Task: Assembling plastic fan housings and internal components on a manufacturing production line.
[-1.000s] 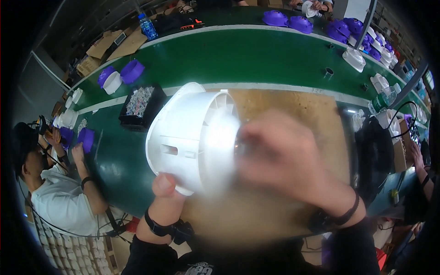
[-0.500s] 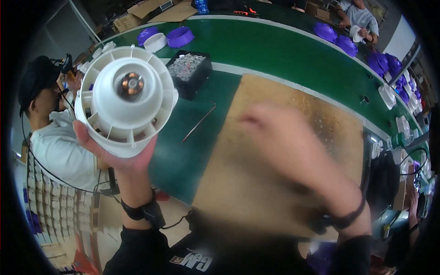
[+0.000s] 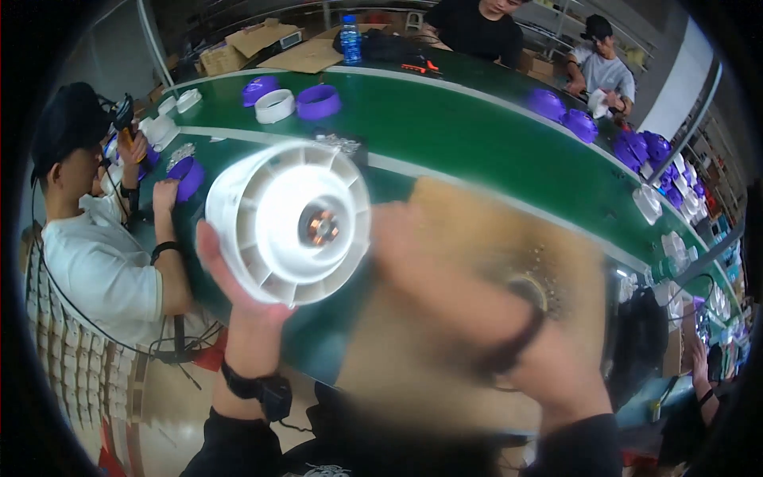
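A white round plastic housing (image 3: 278, 211), ribbed around its rim, is held up above the bench. Copper motor coils (image 3: 322, 228) show in the opening at its centre. My left hand (image 3: 256, 306) grips it from the lower left, thumb along the side, the other fingers mostly hidden behind. My right hand (image 3: 397, 242), smeared by motion, is at the housing's right edge. Whether it touches the rim, and how its fingers are set, I cannot make out.
A brown board (image 3: 477, 211) lies on the green bench, small bits scattered over its right side. Behind the housing, a box of small metal parts (image 3: 342, 145) is mostly covered. Purple rings (image 3: 318, 102) stand on the far strip. A co-worker (image 3: 103, 262) sits close at left.
My right hand has swung left from over the board to the housing's edge. The housing has shifted right and turned slightly in my left hand. The view has tilted up, showing more people.
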`<state>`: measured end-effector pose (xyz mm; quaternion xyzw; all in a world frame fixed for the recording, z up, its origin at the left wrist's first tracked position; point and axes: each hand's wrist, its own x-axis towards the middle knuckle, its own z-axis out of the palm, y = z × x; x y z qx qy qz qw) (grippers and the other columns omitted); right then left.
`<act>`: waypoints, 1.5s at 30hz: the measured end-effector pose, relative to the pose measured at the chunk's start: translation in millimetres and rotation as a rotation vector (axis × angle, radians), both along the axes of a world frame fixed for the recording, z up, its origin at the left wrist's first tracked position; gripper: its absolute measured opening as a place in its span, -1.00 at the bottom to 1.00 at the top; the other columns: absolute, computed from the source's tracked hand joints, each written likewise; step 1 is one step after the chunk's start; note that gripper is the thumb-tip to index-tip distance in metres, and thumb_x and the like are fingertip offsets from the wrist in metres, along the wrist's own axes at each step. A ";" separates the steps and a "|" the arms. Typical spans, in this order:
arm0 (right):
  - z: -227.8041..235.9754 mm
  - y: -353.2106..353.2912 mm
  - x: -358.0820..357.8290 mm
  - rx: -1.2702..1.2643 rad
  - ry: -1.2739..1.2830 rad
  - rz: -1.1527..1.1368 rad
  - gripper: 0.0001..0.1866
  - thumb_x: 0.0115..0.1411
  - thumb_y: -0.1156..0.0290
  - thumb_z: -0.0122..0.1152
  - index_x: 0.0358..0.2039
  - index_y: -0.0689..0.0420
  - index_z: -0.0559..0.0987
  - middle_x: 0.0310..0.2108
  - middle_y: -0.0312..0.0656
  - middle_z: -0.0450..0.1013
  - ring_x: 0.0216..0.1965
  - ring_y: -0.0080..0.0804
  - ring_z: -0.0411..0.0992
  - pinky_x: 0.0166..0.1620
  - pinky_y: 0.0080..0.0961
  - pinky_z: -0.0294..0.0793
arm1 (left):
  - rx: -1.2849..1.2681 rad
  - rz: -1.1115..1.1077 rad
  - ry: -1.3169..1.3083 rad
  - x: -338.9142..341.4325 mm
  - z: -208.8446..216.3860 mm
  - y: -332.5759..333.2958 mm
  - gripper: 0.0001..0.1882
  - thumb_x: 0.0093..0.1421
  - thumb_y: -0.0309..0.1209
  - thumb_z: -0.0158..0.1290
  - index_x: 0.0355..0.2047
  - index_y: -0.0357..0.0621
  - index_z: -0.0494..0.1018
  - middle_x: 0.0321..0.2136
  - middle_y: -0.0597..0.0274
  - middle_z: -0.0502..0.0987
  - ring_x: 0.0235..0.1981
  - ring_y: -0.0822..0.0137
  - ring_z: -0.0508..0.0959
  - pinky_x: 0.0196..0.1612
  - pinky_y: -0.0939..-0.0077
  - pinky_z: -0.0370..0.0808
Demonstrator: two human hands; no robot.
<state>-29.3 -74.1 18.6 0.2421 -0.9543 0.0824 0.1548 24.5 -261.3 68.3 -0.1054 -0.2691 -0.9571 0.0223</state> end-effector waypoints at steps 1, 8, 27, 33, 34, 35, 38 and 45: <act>15.9 18.0 7.9 -0.051 -0.006 0.006 -0.80 0.09 0.45 0.14 -0.25 0.17 0.44 -0.34 -0.07 0.54 -0.21 -0.17 0.53 -0.14 -0.14 0.40 | 0.014 -0.072 0.067 -8.0 5.4 5.7 -0.09 0.15 0.31 -0.12 0.29 -0.11 0.16 0.23 0.01 0.28 0.19 -0.01 0.35 0.22 -0.01 0.32; 108.4 114.7 95.6 -0.895 -0.161 -0.229 -0.82 0.25 0.47 0.09 -0.16 0.23 0.51 -0.55 -0.18 0.47 -0.51 -0.55 0.43 -0.42 -0.59 0.36 | 0.145 -0.364 0.004 -30.9 1.1 62.4 -0.09 0.14 0.32 -0.10 0.27 -0.14 0.17 0.19 0.03 0.32 0.17 0.04 0.37 0.20 0.04 0.35; 107.5 148.0 126.2 -0.726 -0.337 -0.103 -0.88 0.21 0.61 0.15 -0.24 0.26 0.59 -0.40 -0.25 0.53 -0.37 -0.57 0.50 -0.34 -0.66 0.42 | -0.328 -0.363 0.011 -20.5 -31.0 95.4 0.17 -0.07 0.38 0.03 0.38 -0.08 -0.06 0.33 -0.14 0.06 0.31 -0.15 0.18 0.27 -0.12 0.27; 105.7 144.8 124.4 -0.464 -0.375 -0.134 -0.91 0.17 0.55 0.15 -0.30 0.20 0.58 -0.47 -0.13 0.51 -0.49 -0.32 0.50 -0.41 -0.51 0.42 | -0.575 -0.374 0.154 -14.9 -22.8 91.2 0.20 -0.15 0.24 0.16 0.38 -0.11 -0.08 0.31 -0.15 0.10 0.29 -0.16 0.21 0.24 -0.16 0.32; 103.1 143.8 123.8 -0.516 -0.429 -0.139 -0.92 0.17 0.53 0.15 -0.31 0.18 0.58 -0.48 -0.11 0.50 -0.52 -0.27 0.49 -0.43 -0.49 0.42 | -0.566 -0.364 0.135 -13.6 -23.7 89.8 0.18 -0.14 0.22 0.16 0.37 -0.12 -0.06 0.30 -0.14 0.12 0.28 -0.16 0.22 0.23 -0.17 0.33; 103.0 144.7 122.3 -0.521 -0.429 -0.151 -0.92 0.17 0.53 0.15 -0.31 0.18 0.58 -0.48 -0.11 0.50 -0.52 -0.27 0.49 -0.43 -0.49 0.42 | -0.567 -0.377 0.135 -13.4 -23.5 88.8 0.18 -0.14 0.22 0.16 0.37 -0.12 -0.06 0.30 -0.14 0.12 0.28 -0.16 0.22 0.23 -0.17 0.33; 96.8 144.7 117.7 -0.733 -0.589 -0.136 -0.92 0.16 0.50 0.15 -0.32 0.15 0.58 -0.51 -0.06 0.48 -0.56 -0.14 0.46 -0.45 -0.45 0.42 | -0.567 -0.369 0.120 -13.6 -27.9 81.4 0.14 -0.11 0.17 0.16 0.36 -0.14 -0.04 0.28 -0.12 0.15 0.25 -0.14 0.26 0.22 -0.15 0.36; 78.3 132.9 114.3 -0.535 -0.315 -0.171 -0.87 0.18 0.43 0.13 -0.46 0.19 0.54 -0.58 0.00 0.43 -0.53 0.04 0.43 -0.43 -0.25 0.42 | -0.541 -0.355 0.123 -19.2 -41.3 76.5 0.08 -0.07 0.15 0.14 0.35 -0.16 0.01 0.27 -0.10 0.18 0.22 -0.12 0.31 0.20 -0.10 0.39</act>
